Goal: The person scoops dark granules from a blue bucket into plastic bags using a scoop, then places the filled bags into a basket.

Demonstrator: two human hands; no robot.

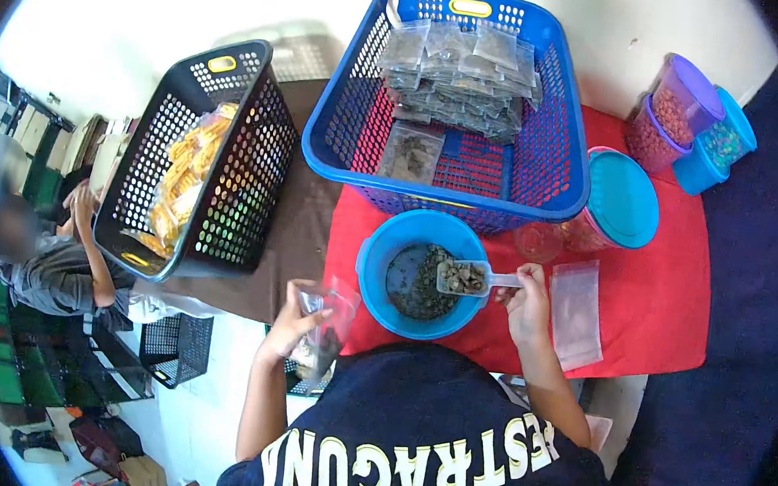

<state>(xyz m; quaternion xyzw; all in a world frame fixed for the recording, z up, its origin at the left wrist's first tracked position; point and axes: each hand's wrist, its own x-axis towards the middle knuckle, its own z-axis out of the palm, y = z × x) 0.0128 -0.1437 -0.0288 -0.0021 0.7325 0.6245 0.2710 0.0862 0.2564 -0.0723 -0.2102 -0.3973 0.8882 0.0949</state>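
Observation:
My right hand (526,303) is closed round the handle of a clear plastic scoop (502,280). The scoop's bowl carries greyish-brown dried pieces (465,278) and hangs over a blue basin (371,292). Inside the basin lie more dark, crumbly dried bits (419,297). Left of the basin, my left hand (293,325) grips a clear plastic bag (313,355) by its upper part. Some dark contents show low in the bag. Beside my right forearm, a stack of flat clear bags (576,315) lies on the red cloth (661,308).
Behind the basin stands a blue basket (322,158) with many filled packets (464,74). A black basket (263,153) at left holds yellow snack packs (194,166). Lidded tubs (624,201) stand at right. Another person (59,260) sits at far left.

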